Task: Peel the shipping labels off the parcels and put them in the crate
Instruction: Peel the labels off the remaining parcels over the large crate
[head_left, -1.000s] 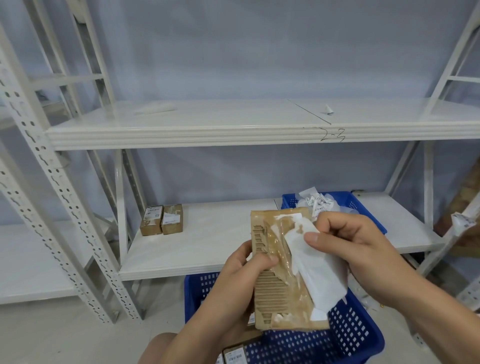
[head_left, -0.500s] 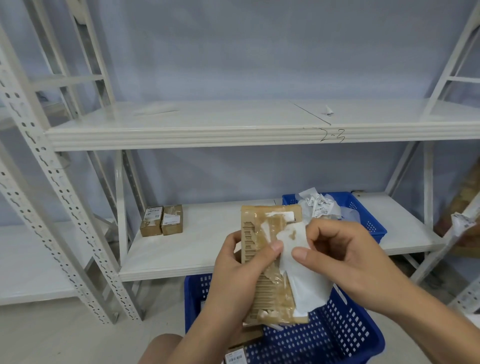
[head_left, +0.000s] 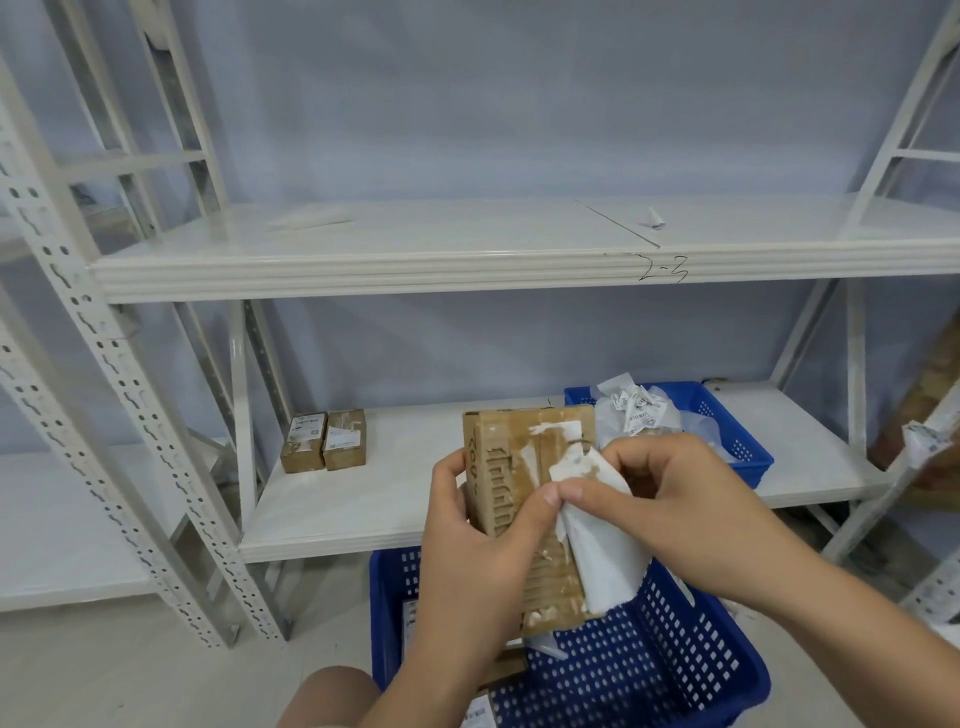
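Item: white metal shelving rack (head_left: 130, 395), two levels in view. The upper shelf (head_left: 415, 249) is being marked "2-3" by hand on its front edge and is carrying a small paper scrap (head_left: 652, 218).

Item: floor crate (head_left: 675, 675), blue and perforated, standing below the lower shelf (head_left: 374, 499). Much of its interior is being hidden by the hands and forearms. Labelled parcels are partly showing at its near edge.

Item: shelf crate (head_left: 737, 431), blue, sitting on the lower shelf to the right. It is being filled with loose peeled labels and clear plastic. Its near left corner is being blocked by the right hand (head_left: 670, 499).

Item: parcel (head_left: 514, 467), brown cardboard, being held upright in the air above the floor crate. It is being gripped by the left hand (head_left: 467, 566), fingers curled round its left edge.

Item: shipping label (head_left: 605, 566), white, partly lifted and hanging off the parcel's right side. It is being pinched between the right thumb and forefinger. White scraps are clinging to the parcel's face.

Item: two small boxes (head_left: 322, 441), brown and labelled, touching side by side on the lower shelf's left end, well apart from the hands.
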